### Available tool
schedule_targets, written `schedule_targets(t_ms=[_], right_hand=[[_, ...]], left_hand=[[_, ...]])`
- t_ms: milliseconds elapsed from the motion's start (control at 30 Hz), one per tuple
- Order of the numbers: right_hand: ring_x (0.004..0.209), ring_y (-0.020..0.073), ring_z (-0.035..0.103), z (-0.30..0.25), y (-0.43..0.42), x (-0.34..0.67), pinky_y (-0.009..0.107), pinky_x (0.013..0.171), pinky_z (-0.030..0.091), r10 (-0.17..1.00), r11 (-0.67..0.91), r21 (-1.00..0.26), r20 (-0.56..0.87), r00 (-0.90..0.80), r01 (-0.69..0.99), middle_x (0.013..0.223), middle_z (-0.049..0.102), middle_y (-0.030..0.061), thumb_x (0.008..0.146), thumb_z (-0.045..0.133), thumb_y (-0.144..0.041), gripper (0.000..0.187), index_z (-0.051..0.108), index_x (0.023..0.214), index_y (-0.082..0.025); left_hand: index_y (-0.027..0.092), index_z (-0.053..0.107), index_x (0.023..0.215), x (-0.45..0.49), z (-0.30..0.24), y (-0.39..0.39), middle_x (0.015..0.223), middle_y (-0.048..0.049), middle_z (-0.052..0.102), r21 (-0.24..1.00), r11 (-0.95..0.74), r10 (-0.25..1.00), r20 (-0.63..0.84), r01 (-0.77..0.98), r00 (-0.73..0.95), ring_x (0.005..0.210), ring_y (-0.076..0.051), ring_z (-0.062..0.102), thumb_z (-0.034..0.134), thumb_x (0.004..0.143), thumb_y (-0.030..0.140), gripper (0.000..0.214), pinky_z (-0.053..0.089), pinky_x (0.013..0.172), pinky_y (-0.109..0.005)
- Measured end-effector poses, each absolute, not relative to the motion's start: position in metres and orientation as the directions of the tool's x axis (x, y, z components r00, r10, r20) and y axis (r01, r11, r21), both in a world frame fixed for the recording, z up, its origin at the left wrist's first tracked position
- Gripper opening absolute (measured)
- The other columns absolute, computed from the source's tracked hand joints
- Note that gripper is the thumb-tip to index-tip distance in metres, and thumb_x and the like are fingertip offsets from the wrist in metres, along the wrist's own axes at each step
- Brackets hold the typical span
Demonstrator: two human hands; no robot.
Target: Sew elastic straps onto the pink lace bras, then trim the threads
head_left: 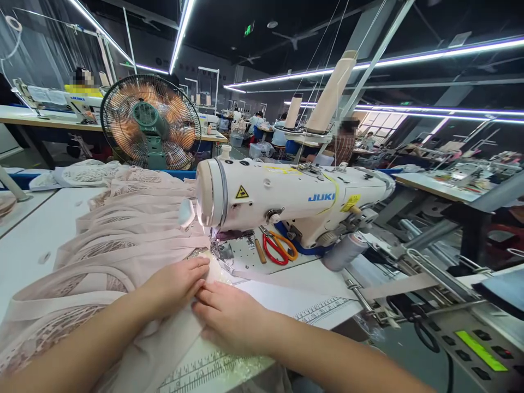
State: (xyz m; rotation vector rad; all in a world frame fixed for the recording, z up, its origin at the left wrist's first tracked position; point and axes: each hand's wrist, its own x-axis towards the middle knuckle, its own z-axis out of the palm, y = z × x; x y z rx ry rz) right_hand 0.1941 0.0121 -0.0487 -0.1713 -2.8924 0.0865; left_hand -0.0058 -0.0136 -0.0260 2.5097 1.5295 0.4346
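Pale pink fabric with lace panels (pixel 123 240) lies in folds across the white table and runs up to the needle area (pixel 216 248) of a white JUKI sewing machine (pixel 286 196). My left hand (pixel 176 284) lies flat on the fabric just before the presser foot, fingers stretched out. My right hand (pixel 229 319) rests palm down beside it on the fabric's edge, its fingers together and pointing left, the fingertips meeting the left hand. Neither hand grips anything.
Red and orange scissors (pixel 278 248) lie on the machine bed under the arm. A green fan (pixel 149 123) stands behind the fabric. Two thread cones (pixel 331 93) rise behind the machine. A control panel (pixel 475 344) sits at the lower right. People sit at far tables.
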Motion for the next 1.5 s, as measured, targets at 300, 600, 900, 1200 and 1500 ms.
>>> schedule_targets(t_ms=[300, 600, 900, 1200, 1500], right_hand=[[0.126, 0.0254, 0.045, -0.055, 0.012, 0.214, 0.039, 0.108, 0.037, 0.227, 0.972, -0.143, 0.347, -0.910, 0.188, 0.129, 0.056, 0.0155, 0.092, 0.048, -0.035, 0.036, 0.056, 0.117, -0.010], [0.098, 0.0249, 0.058, -0.045, 0.010, 0.218, 0.036, 0.088, 0.050, 0.228, 0.969, -0.183, 0.412, -0.882, 0.165, 0.104, 0.064, 0.0140, 0.088, 0.046, -0.025, 0.021, 0.061, 0.096, -0.012], [0.095, 0.0251, 0.059, -0.044, 0.010, 0.222, 0.038, 0.086, 0.050, 0.268, 0.957, -0.226, 0.444, -0.855, 0.182, 0.100, 0.065, 0.0134, 0.089, 0.046, -0.024, 0.020, 0.061, 0.093, -0.012], [0.092, 0.0239, 0.059, -0.049, 0.011, 0.224, 0.038, 0.086, 0.049, 0.304, 0.950, -0.224, 0.510, -0.805, 0.216, 0.096, 0.065, 0.0118, 0.089, 0.045, -0.023, 0.019, 0.061, 0.090, -0.012], [0.077, 0.0203, 0.057, -0.045, 0.009, 0.225, 0.037, 0.082, 0.048, 0.255, 0.966, -0.180, 0.538, -0.803, 0.187, 0.080, 0.064, 0.0075, 0.092, 0.043, -0.027, 0.026, 0.061, 0.077, -0.014]], left_hand=[[0.018, 0.065, 0.111, -0.003, -0.029, 0.004, 0.126, -0.0090, 0.064, 0.256, -0.407, 0.911, 0.187, 0.877, 0.368, 0.117, -0.021, 0.058, 0.035, 0.091, 0.024, 0.037, 0.047, 0.101, -0.035], [0.014, 0.066, 0.100, 0.014, -0.021, 0.000, 0.118, -0.0140, 0.065, 0.181, -0.376, 0.923, 0.156, 0.909, 0.351, 0.108, -0.023, 0.061, 0.031, 0.091, 0.020, 0.037, 0.051, 0.094, -0.038], [0.011, 0.064, 0.105, 0.017, -0.029, 0.004, 0.120, -0.0169, 0.064, 0.106, -0.369, 0.918, 0.197, 0.923, 0.344, 0.110, -0.028, 0.059, 0.036, 0.089, 0.018, 0.033, 0.050, 0.095, -0.044], [0.011, 0.066, 0.101, 0.018, -0.028, 0.004, 0.114, -0.0165, 0.066, 0.086, -0.391, 0.896, 0.264, 0.916, 0.357, 0.104, -0.029, 0.061, 0.036, 0.090, 0.018, 0.033, 0.053, 0.090, -0.046], [0.013, 0.066, 0.101, 0.014, -0.019, 0.001, 0.116, -0.0141, 0.066, 0.134, -0.431, 0.893, 0.205, 0.892, 0.401, 0.105, -0.027, 0.061, 0.035, 0.089, 0.019, 0.034, 0.054, 0.089, -0.044]])
